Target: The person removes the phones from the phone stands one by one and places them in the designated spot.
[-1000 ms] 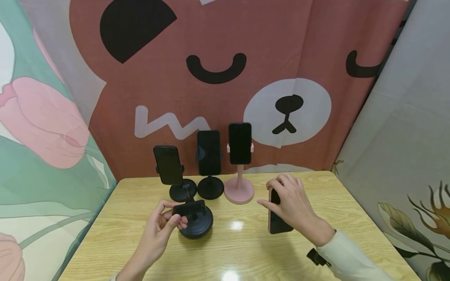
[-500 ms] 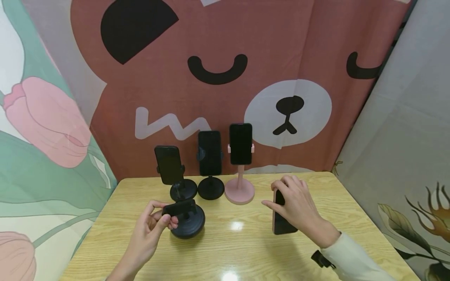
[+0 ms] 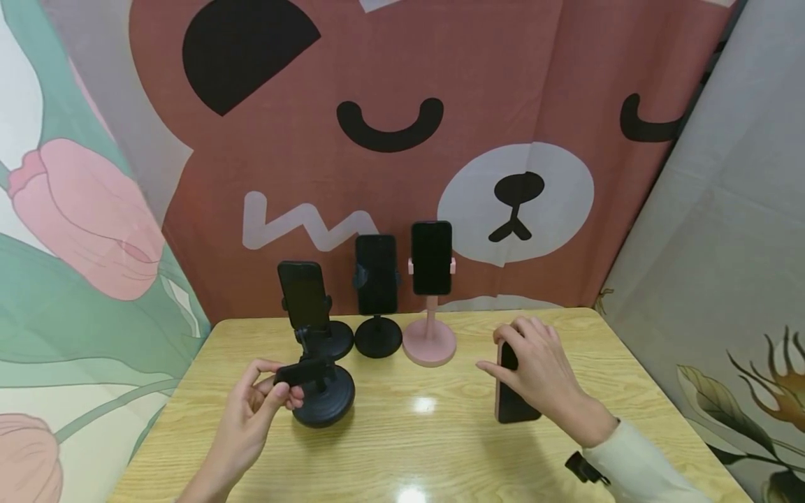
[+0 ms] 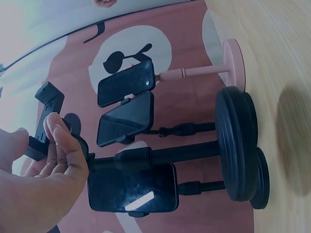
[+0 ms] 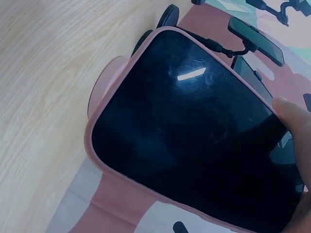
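Observation:
My left hand (image 3: 244, 412) pinches the clamp (image 3: 300, 372) of a black phone stand. No phone is in that clamp. The stand's round base (image 4: 235, 143) is close over the table, its shadow showing apart from it in the left wrist view. My right hand (image 3: 542, 367) grips a phone (image 5: 189, 131) in a pink case by its upper part, fingers and thumb at opposite edges. That phone's dark screen faces me, and part of it is hidden behind the hand in the head view.
Behind stand two black phone stands, left (image 3: 333, 341) and middle (image 3: 378, 338), and a pink one (image 3: 430, 344), each holding a dark phone. They line the back of the wooden table (image 3: 428, 440). A bear-print curtain (image 3: 302, 161) hangs beyond.
The black stand has moved left with my left hand, its clamp coming away from the stand behind. My right hand and the phone have shifted slightly right.

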`<act>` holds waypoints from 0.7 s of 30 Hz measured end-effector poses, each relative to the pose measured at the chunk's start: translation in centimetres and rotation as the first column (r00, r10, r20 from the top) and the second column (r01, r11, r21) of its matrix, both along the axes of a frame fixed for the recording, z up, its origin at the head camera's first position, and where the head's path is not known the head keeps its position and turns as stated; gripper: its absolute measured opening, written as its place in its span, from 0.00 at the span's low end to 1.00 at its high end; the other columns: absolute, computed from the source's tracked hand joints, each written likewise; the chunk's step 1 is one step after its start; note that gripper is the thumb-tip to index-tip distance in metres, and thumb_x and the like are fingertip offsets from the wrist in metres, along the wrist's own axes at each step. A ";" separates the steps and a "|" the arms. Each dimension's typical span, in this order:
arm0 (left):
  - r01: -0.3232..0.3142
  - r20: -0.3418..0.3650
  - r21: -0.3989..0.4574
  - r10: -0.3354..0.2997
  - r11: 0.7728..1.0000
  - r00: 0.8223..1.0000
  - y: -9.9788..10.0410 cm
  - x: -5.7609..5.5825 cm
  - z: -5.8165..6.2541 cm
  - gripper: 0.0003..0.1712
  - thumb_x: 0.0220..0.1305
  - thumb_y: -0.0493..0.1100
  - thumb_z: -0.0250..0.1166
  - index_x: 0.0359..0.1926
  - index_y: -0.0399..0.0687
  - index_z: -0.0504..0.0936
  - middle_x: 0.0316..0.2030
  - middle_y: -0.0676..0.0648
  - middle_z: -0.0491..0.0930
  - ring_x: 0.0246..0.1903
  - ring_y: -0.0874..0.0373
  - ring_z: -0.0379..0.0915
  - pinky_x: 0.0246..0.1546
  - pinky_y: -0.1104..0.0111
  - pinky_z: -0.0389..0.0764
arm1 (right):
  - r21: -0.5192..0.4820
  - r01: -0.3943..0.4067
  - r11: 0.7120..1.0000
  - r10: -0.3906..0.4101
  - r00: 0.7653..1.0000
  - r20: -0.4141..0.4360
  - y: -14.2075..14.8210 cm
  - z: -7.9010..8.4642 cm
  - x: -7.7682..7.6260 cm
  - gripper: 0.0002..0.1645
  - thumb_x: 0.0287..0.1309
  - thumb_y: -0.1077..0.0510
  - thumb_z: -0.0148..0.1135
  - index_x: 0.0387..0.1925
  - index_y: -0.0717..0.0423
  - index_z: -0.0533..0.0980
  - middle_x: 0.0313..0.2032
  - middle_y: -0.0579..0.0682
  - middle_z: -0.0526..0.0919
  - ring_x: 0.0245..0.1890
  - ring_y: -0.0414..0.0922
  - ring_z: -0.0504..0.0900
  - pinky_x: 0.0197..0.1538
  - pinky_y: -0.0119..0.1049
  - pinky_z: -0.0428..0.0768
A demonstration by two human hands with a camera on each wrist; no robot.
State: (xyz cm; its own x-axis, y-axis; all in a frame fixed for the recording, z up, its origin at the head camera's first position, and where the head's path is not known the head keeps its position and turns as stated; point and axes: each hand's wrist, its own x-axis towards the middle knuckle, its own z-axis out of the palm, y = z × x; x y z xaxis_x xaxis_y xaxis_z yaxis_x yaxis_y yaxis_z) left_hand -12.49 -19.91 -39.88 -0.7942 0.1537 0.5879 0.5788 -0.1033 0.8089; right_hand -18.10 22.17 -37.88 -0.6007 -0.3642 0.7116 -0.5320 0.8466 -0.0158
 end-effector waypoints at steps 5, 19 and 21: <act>-0.016 0.000 0.020 0.016 1.000 1.000 -0.6 0.0 0.1 0.17 0.73 0.22 0.46 0.53 0.42 0.70 0.34 0.54 0.88 0.32 0.66 0.85 0.36 0.75 0.84 | 0.002 -0.003 1.000 0.003 1.000 -0.005 0.4 -0.2 0.1 0.28 0.34 0.43 0.85 0.33 0.51 0.77 0.31 0.46 0.74 0.32 0.44 0.69 0.36 0.36 0.60; -0.126 0.037 -0.008 0.126 0.992 0.991 -3.0 0.4 0.9 0.15 0.74 0.24 0.47 0.51 0.44 0.71 0.32 0.54 0.88 0.31 0.66 0.85 0.37 0.75 0.84 | 0.003 0.014 1.000 -0.014 1.000 0.019 1.4 -0.7 -0.1 0.27 0.35 0.43 0.84 0.33 0.49 0.77 0.31 0.45 0.75 0.32 0.44 0.69 0.36 0.36 0.59; -0.138 0.037 -0.004 0.138 0.990 0.990 -3.3 0.3 0.9 0.15 0.74 0.24 0.47 0.51 0.44 0.71 0.32 0.54 0.88 0.31 0.66 0.85 0.37 0.76 0.84 | 0.003 0.019 1.000 -0.019 0.999 0.027 1.7 -0.8 -0.1 0.27 0.36 0.42 0.84 0.33 0.49 0.77 0.31 0.45 0.75 0.33 0.45 0.69 0.37 0.37 0.59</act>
